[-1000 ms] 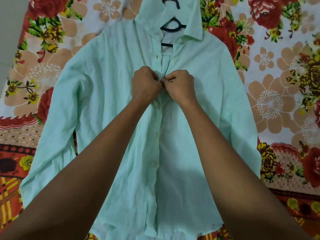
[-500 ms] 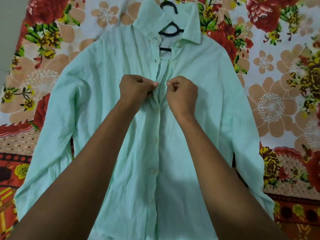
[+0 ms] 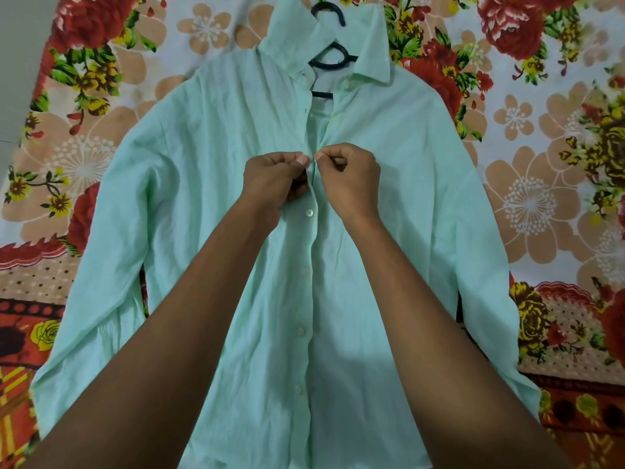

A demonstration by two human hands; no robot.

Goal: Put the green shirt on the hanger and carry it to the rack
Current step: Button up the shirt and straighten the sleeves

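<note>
While a pale green shirt [image 3: 209,184] lies spread face-up on a floral bedsheet [image 3: 527,184], a person works at its button placket near the chest. The left hand [image 3: 275,182] pinches the left edge of the front opening between thumb and curled fingers, and the right hand [image 3: 351,179] pinches the facing edge just beside it, the thumb tips nearly touching. Below the hands, a row of white buttons [image 3: 310,212] runs down the closed front toward the hem. A black plastic hanger [image 3: 329,59] sits inside the shirt, its hook [image 3: 328,10] emerging above the open collar and a bar showing in the neck opening. Both sleeves trail down either side of the body, flat on the sheet.
</note>
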